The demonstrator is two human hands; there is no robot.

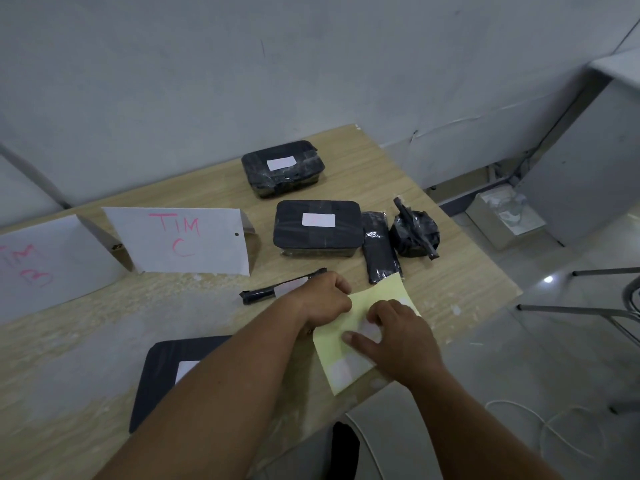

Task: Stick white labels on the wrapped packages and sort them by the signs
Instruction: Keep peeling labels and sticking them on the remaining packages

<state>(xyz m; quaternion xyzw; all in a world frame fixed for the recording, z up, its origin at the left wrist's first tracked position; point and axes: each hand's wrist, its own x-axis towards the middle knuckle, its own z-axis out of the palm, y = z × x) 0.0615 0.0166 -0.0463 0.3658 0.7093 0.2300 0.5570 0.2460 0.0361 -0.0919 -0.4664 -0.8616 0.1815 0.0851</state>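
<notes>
Lying at the right edge of the table (450, 271), the yellow label sheet (391, 292) is under both hands; the left hand (322, 299) has its fingers curled tight on the sheet's left edge; the right hand (398, 330) rests on top, fingers bent onto a white label (367, 329), though I cannot tell whether they pinch it; just left lies a slim wrapped package (277, 291), already labelled; behind stands the TIM C sign (183, 237)

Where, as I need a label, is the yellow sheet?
Head view: the yellow sheet lies at the table's near right edge, under the left hand and right hand, by the slim package.
</notes>
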